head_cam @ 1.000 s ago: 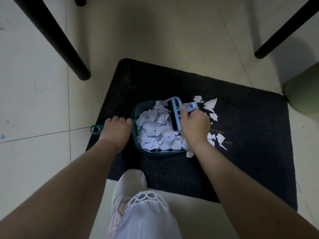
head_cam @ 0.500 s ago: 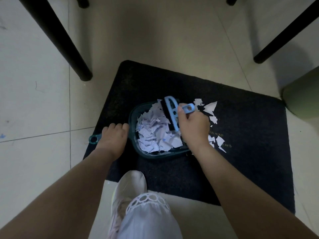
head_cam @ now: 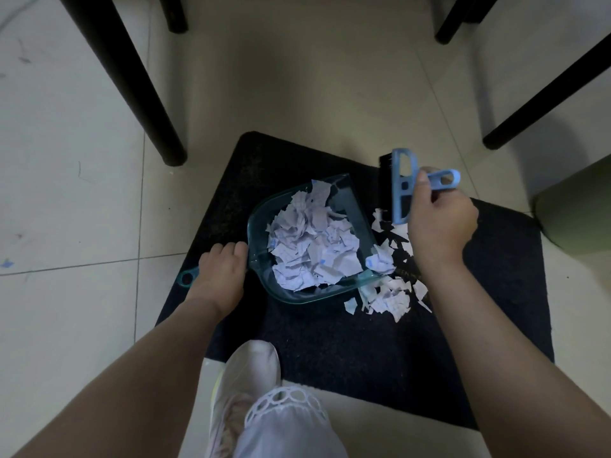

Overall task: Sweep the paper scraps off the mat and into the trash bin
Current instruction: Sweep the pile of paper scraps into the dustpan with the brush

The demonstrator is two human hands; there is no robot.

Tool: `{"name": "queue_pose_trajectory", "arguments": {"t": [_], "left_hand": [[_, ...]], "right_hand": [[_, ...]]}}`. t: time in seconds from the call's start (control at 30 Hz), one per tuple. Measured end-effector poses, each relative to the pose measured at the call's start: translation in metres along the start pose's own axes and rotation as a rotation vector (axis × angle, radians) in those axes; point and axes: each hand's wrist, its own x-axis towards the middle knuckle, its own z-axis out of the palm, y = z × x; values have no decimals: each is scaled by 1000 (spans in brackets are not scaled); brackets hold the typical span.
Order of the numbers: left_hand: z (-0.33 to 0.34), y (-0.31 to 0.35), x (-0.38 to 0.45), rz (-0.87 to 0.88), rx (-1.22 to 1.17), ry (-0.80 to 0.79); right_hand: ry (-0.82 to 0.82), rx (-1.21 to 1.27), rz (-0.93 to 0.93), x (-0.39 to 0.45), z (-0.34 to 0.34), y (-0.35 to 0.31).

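A dark mat (head_cam: 330, 342) lies on the tiled floor. On it sits a clear teal dustpan (head_cam: 258, 226) heaped with white paper scraps (head_cam: 310, 246). My left hand (head_cam: 220, 276) grips the dustpan's handle. My right hand (head_cam: 441, 223) holds a light blue hand brush (head_cam: 401, 186) by its handle, bristles down, just right of the dustpan's open mouth. Loose scraps (head_cam: 386, 295) lie on the mat below and beside the brush. A green bin (head_cam: 575, 209) stands at the right edge, partly out of frame.
Black furniture legs (head_cam: 132, 81) stand at the upper left, and others (head_cam: 545, 90) cross the upper right. My white shoe (head_cam: 244, 385) and trouser leg sit at the mat's near edge. Pale floor tiles surround the mat.
My right hand has drawn the brush out of the dustpan, up and to the right. The dustpan's mouth and more loose scraps on the mat are now uncovered. The left hand keeps its grip.
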Motion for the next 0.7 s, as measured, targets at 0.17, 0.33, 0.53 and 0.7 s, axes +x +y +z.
{"name": "queue_pose_trajectory", "arguments": {"t": [0.17, 0.33, 0.53, 0.7], "left_hand": [[0, -1, 0, 30, 18, 33], [4, 5, -2, -22, -112, 2], [7, 7, -2, -48, -212, -70], [8, 8, -2, -63, -221, -92]], "right_hand": [[-97, -206, -84, 0, 3, -4], [-146, -162, -21, -2, 8, -6], [-221, -133, -29, 2, 6, -10], [-264, -104, -18, 6, 6, -11]]}}
